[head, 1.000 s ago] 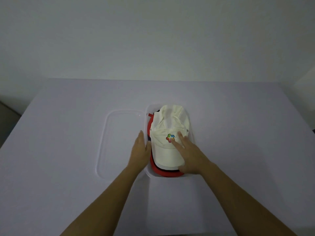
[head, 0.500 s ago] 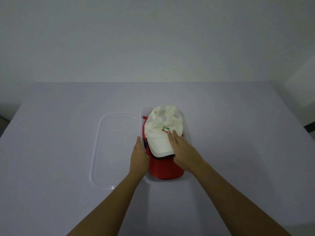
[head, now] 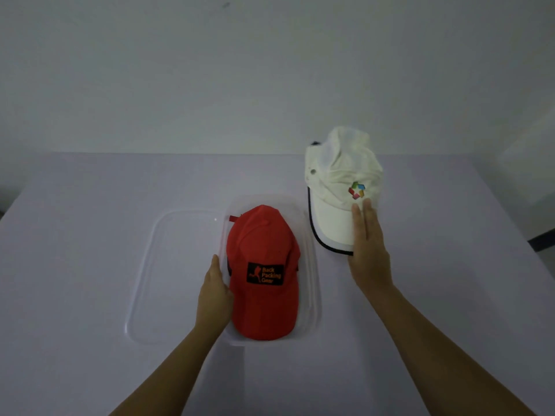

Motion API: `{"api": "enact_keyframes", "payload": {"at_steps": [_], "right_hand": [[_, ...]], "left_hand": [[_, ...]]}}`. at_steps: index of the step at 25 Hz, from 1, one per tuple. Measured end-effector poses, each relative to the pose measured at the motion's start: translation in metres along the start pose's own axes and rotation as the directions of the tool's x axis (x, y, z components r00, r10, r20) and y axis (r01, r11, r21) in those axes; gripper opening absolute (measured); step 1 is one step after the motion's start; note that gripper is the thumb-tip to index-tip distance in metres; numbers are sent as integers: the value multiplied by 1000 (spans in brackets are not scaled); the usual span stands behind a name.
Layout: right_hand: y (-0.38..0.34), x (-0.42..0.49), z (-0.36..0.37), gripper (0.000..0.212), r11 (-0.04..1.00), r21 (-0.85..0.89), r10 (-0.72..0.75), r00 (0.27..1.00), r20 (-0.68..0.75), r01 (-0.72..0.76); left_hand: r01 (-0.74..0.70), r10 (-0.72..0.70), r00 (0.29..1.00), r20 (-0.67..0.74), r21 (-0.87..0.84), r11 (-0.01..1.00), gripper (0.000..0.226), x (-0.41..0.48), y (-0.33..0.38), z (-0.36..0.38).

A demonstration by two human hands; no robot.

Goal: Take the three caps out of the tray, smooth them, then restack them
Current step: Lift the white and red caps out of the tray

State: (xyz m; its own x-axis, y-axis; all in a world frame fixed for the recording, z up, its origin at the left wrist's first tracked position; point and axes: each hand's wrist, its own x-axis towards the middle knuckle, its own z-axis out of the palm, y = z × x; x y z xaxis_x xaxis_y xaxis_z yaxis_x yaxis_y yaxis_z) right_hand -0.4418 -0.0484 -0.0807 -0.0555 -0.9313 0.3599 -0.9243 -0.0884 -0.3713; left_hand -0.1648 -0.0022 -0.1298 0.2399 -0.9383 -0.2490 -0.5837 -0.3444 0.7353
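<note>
**White cap out on the counter, red cap in the tray**

A cream-white fabric cap with a small multicoloured logo and a dark-edged brim (head: 339,187) lies on the pale counter (head: 90,235), just to the right of the clear plastic tray (head: 313,265) and outside it. The right hand (head: 368,253) lies flat on the near right part of its brim, fingers straight and together, palm down — pressing on the cap rather than gripping it.

Inside the tray sits a red fabric cap with a black patch reading "Back Packing Gear" (head: 264,274), its brim towards the person and its crown towards the far wall. A sliver of something dark shows under its left edge; what it is cannot be told from here.

The left hand (head: 213,295) rests against the tray's left wall, fingers extended along it beside the red cap — open, with nothing closed in it.

A clear plastic lid (head: 168,280) lies flat on the counter, touching the tray's left side.
</note>
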Motion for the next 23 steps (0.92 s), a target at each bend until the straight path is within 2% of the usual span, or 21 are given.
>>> {"api": "enact_keyframes", "payload": {"at_steps": [2,7,11,15,16,18,19,21,23], "right_hand": [[34,3,10,77,997,-67,41,992,117,-34],[84,14,42,87,983,-180,34,906,423,47],[97,45,55,84,986,-144,5,837,547,89],[93,70,56,96,985,-130,-2,756,654,114],[79,68,53,94,994,-74,-19,772,635,85],[41,51,43,77,985,165,-136,853,504,59],[16,35,38,68,956,271,-229,869,438,115],[-27,0,31,57,879,383,-437,802,407,285],[-56,-28,29,64,864,365,-501,667,551,348]], "left_hand": [[25,-25,999,-30,24,999,57,0,2,4],[62,-52,995,-87,123,990,54,-1,1,8],[76,-61,993,-103,151,986,56,0,0,10],[74,-58,993,-102,161,984,58,0,6,11],[73,-58,993,-101,156,985,58,0,7,10],[72,-58,994,-95,145,987,57,1,8,10],[77,-64,994,-92,139,987,57,0,6,9],[73,-63,994,-85,119,990,58,-3,5,8],[70,-63,995,-77,93,993,60,-4,5,6]]}}
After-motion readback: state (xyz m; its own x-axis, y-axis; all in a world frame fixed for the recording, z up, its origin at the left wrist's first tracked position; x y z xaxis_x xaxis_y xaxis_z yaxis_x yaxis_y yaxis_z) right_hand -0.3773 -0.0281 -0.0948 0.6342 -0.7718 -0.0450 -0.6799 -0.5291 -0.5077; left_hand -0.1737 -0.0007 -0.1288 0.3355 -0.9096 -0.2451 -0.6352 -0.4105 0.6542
